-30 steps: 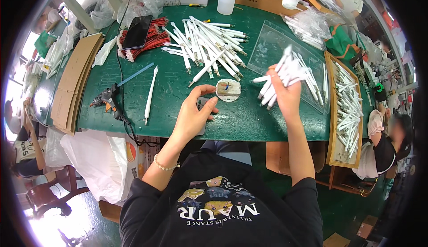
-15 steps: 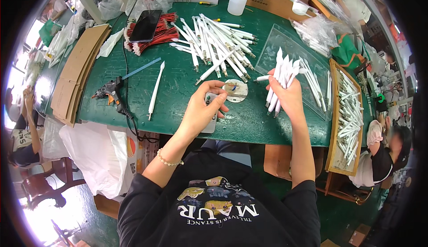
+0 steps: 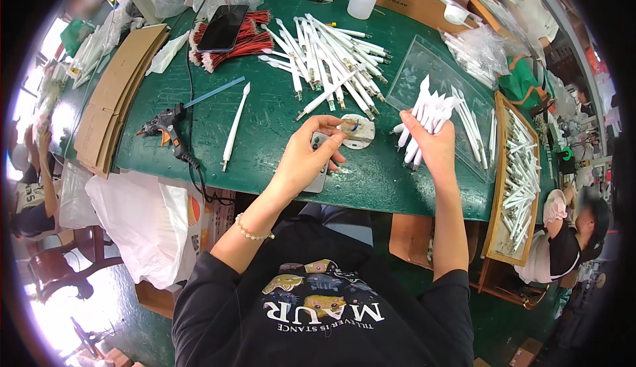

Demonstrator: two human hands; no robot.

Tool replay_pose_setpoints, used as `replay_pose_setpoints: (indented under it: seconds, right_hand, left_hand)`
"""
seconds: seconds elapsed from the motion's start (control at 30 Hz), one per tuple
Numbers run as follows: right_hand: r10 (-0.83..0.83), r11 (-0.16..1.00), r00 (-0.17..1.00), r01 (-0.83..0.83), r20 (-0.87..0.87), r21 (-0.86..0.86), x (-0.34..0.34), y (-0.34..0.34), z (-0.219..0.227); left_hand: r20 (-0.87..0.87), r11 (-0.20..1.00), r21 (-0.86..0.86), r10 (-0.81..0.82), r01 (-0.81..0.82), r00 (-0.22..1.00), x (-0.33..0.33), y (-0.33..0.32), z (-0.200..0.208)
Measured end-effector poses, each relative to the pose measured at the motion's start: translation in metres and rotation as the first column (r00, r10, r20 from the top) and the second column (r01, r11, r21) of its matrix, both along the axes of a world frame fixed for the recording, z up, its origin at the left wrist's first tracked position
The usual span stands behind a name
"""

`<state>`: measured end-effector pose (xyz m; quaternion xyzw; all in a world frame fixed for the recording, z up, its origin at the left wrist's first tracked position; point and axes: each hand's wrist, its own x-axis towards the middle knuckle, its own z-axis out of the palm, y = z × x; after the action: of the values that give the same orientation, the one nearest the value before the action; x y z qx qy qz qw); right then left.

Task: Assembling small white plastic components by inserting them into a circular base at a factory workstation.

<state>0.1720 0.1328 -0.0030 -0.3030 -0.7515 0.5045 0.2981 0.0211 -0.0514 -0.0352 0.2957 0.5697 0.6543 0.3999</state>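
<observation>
A bundle of white sticks with pointed, flame-shaped tips (image 3: 429, 110) stands in the grip of my right hand (image 3: 438, 148), the tips upward. My left hand (image 3: 301, 158) is over a grey slab-like device (image 3: 317, 183), fingers bent but apart from the thumb, with nothing visible between them. Just beyond its fingertips lies a round whitish disc (image 3: 362, 143) with a small dark and blue piece on it. A heap of similar white sticks (image 3: 331, 59) with metallic ends spreads farther back. One single white stick (image 3: 236, 128) rests by itself to the left.
Right of centre, a clear tray (image 3: 405, 79) holds several sticks, beside a wooden-framed tray (image 3: 493, 234) full of them. On the left lie a glue gun (image 3: 165, 127) and cardboard sheets (image 3: 116, 102). A black phone (image 3: 224, 28) tops red wires (image 3: 258, 48); a white bottle (image 3: 362, 1) stands behind.
A stick that jutted out leftward from the right hand's bundle now sits closer in with the others. The left hand stays near the device. The whole view has shifted slightly.
</observation>
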Motion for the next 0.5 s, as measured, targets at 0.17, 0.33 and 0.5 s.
replay_pose_setpoints:
  seconds: [0.17,0.33,0.5]
  right_hand:
    - [0.004,0.999,0.999,-0.002,-0.051,0.040,-0.003,-0.005,0.002]
    - [0.020,0.998,0.989,-0.029,-0.149,-0.057,-0.011,-0.011,0.009]
    - [0.066,0.998,0.971,-0.059,-0.232,0.034,-0.019,-0.011,0.007]
  left_hand:
    - [0.003,1.000,-0.002,0.001,-0.001,1.000,-0.002,0.000,0.003]
    - [-0.002,1.000,0.015,-0.025,0.025,1.000,0.000,0.004,0.001]
    - [-0.021,0.997,0.017,-0.079,0.079,0.997,0.003,0.009,0.001]
